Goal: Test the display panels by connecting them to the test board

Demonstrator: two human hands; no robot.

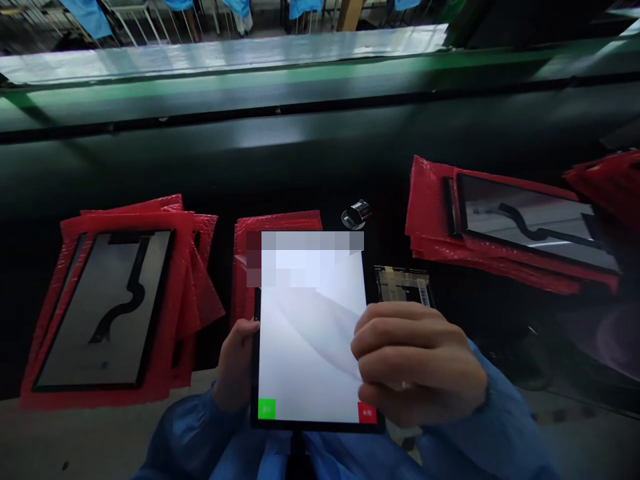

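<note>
A tablet screen (310,333) stands in front of me, lit nearly white, with a green square at its lower left and a red one at its lower right. My left hand (235,360) grips its left edge, thumb at the front of the frame. Curled fingers of my right hand (420,360) are in front of the screen's right edge and cover part of it. Whether they touch the glass or hold something small is hidden. Behind the screen lie red bubble-wrap sleeves (277,219).
At left, a display panel (113,300) with a black ribbon cable lies on red sleeves (175,207). Another such panel (530,220) rests on sleeves at right. A shiny rolled piece (356,214) and a circuit part (405,283) lie behind the tablet. A green ledge (225,150) runs across the back.
</note>
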